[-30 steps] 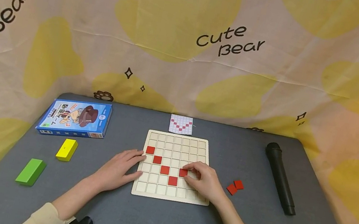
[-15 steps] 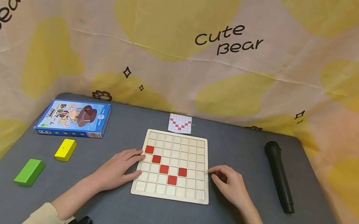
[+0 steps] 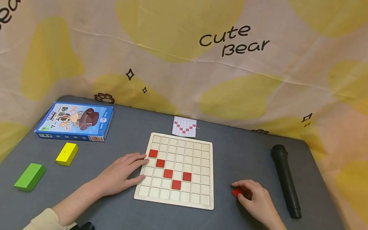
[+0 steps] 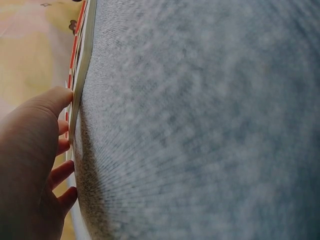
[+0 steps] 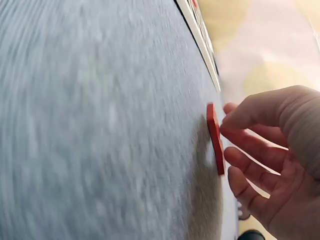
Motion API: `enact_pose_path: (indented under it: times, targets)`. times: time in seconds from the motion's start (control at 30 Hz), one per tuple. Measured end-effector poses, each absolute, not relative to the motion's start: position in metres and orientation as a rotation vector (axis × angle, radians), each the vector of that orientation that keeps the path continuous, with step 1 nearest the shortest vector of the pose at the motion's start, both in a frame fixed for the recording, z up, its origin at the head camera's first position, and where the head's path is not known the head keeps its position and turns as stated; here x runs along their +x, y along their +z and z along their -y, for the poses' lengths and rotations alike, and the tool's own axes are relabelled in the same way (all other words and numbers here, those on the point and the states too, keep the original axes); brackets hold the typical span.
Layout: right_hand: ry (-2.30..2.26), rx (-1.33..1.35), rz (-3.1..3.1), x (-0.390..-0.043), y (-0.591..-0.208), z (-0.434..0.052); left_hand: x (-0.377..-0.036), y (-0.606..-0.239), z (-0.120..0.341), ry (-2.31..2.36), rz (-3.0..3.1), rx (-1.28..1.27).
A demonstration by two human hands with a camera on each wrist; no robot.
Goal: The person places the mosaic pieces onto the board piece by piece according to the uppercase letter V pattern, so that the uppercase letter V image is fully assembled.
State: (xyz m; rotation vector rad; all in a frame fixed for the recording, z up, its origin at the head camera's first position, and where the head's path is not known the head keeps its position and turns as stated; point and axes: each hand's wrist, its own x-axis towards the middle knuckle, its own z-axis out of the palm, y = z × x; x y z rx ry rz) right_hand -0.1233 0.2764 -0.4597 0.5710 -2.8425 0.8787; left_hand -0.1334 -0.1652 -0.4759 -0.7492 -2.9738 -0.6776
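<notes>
Table: grey felt-like top, fibrous in both wrist views; judged grippy enough that a flat piece will not skate off when nudged.
Grid board: pale wooden square with shallow cells, lying flat at table centre; five red squares already sit in cells, forming part of a V. Judged stiff and light, liable to shift if pushed from one side.
Microphone: black, lying well right of the board, beyond the right hand.
Left hand: flat on the table, fingers straight and relaxed, fingertips touching the board's left edge; nothing held. Left wrist view shows the fingertips against the board rim.
Right hand: on the table right of the board, apart from it; fingers curled down over the red tile.
Pattern card: small, red V on a grid, just behind the board.
Red tile: on the felt under the right fingertips, also seen in the head view. Thumb and forefinger touch it; whether it is pinched or only touched, cannot tell. A second tile, if present, is hidden.
Handling, tile: thin, rigid, very light, not fragile; faces look smooth. Best taken by opposite edges with thumb and forefinger, or tipped up on one edge first, since it lies flat on the cloth.
</notes>
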Motion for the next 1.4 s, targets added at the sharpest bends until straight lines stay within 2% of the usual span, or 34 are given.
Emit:
enact_pose_path:
  times: [0.3,0.93,1.4]
  targets:
    - [0.823,0.637,2.803,-0.123,-0.466,-0.282,-0.133,-0.476,0.166,-0.682,2.962,-0.762]
    - [0.81,0.569,2.802,-0.134,-0.466,-0.27,-0.134,-0.479,0.167,-0.673,2.943,-0.772]
    - [0.883,0.538,2.808,-0.15,-0.467,-0.246,-0.134,-0.479,0.166,-0.678,2.936,-0.772]
